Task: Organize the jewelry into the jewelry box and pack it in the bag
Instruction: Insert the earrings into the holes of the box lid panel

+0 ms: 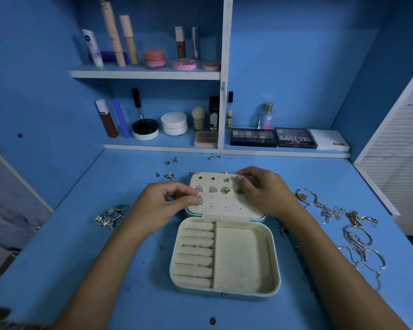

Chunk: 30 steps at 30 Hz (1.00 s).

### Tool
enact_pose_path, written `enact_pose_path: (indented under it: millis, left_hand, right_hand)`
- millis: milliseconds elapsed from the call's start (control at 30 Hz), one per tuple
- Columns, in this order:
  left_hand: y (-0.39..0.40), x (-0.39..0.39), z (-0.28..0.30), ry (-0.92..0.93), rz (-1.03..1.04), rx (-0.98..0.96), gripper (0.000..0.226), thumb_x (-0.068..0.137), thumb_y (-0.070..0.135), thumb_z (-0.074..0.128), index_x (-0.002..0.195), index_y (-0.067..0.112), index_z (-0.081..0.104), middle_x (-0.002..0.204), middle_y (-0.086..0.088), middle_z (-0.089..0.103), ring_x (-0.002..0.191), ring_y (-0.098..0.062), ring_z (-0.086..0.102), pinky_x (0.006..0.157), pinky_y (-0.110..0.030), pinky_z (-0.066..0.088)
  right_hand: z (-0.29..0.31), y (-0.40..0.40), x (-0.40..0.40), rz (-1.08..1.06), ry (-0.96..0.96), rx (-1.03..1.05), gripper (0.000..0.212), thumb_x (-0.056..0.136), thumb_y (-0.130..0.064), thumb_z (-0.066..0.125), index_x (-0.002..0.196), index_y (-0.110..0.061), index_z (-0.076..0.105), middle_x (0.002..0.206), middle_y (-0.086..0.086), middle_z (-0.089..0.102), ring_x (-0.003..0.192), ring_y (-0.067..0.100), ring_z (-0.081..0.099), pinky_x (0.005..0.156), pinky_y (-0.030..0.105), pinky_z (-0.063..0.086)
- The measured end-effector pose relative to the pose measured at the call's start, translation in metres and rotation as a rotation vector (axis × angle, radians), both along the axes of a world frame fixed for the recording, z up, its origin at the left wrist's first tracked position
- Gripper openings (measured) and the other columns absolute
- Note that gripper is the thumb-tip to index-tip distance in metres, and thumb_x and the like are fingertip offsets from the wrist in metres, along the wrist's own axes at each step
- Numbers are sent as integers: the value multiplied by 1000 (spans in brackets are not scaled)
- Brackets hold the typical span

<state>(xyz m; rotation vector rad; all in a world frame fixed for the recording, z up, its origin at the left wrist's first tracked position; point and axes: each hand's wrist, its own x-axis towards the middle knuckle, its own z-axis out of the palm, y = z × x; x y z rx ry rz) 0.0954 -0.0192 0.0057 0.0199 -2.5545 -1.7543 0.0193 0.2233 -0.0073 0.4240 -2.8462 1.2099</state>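
Leftmost, a heap of rings lies untouched on the blue desk, well apart from the work, so the rings can wait. Next, the left hand pinches a small rose-toned stud earring between thumb and fingertip, holding it against the left edge of the perforated lid panel of the open jewelry box. To seat it well, the post probably needs lining up square with a hole in the third row, directly under the silver triangular studs, then pressing straight in, not at a slant, so the soft panel does not tear. Further right, green studs already sit in the second row. The right hand curls over the panel's far right corner, apparently steadying it; whether it grips something small there I cannot tell. A firm brace here likely helps most. Rightmost, bangles and chains lie spread on the desk, unsorted.
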Motion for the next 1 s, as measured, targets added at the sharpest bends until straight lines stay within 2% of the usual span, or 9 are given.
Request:
enact_pose_path:
  millis: [100, 233, 333, 433, 533, 600, 733, 1000]
  left_hand:
    - [-2, 0, 0, -17, -2, -21, 13, 81, 15, 79, 86, 27, 79, 87, 4, 77, 78, -4, 64, 78, -19, 50]
    - [-3, -4, -5, 33, 32, -81, 15, 79, 21, 81, 85, 35, 80, 86, -12, 72, 72, -13, 55, 73, -28, 48]
    - [-2, -6, -6, 63, 57, -96, 14, 81, 19, 80, 85, 33, 81, 84, -14, 70, 65, -8, 51, 66, -22, 46]
    - [0, -4, -6, 92, 58, -110, 16, 83, 16, 78, 88, 31, 80, 81, -7, 71, 60, -4, 49, 63, -19, 44]
    - [1, -4, -6, 119, 49, -163, 18, 84, 15, 76, 88, 32, 78, 75, 13, 69, 58, -1, 49, 63, -15, 43]
    - [2, -3, -5, 145, 44, -200, 20, 83, 15, 78, 88, 34, 75, 77, 20, 68, 63, -2, 51, 66, -16, 44]
    - [3, -1, -1, 184, 44, -284, 18, 80, 19, 80, 84, 32, 68, 85, 21, 70, 73, -7, 54, 75, -21, 48]
    - [7, -1, 9, 245, 15, -438, 16, 82, 19, 78, 81, 29, 65, 80, 30, 63, 76, -12, 55, 68, -13, 43]
  right_hand:
    - [0, 0, 0, 0, 6, 3, 27, 100, -39, 54, 114, -22, 68, 96, -13, 68, 92, 7, 59, 71, 14, 41]
    - [0, -1, 0, 2, 6, 16, 27, 100, -40, 53, 114, -23, 67, 96, -14, 66, 93, 7, 59, 73, 19, 42]
    - [0, 0, 0, 5, 3, 15, 28, 100, -41, 53, 115, -23, 67, 97, -13, 67, 95, 8, 59, 78, 22, 42]
    - [0, -1, 0, 9, 5, 20, 28, 100, -41, 53, 115, -22, 67, 98, -13, 67, 95, 8, 60, 78, 22, 43]
    - [0, -1, 1, 1, 15, -1, 26, 100, -39, 54, 114, -22, 68, 100, -10, 70, 95, 11, 61, 79, 25, 45]
    - [0, -1, 1, -5, 29, -10, 26, 99, -38, 55, 114, -21, 68, 100, -8, 70, 95, 12, 61, 80, 26, 46]
    - [0, -1, 1, -15, 70, -37, 23, 99, -37, 56, 112, -22, 68, 97, -9, 68, 93, 11, 59, 77, 24, 42]
    - [-1, -1, 2, -12, 115, -57, 24, 98, -35, 57, 113, -21, 68, 101, -9, 66, 95, 11, 58, 80, 23, 41]
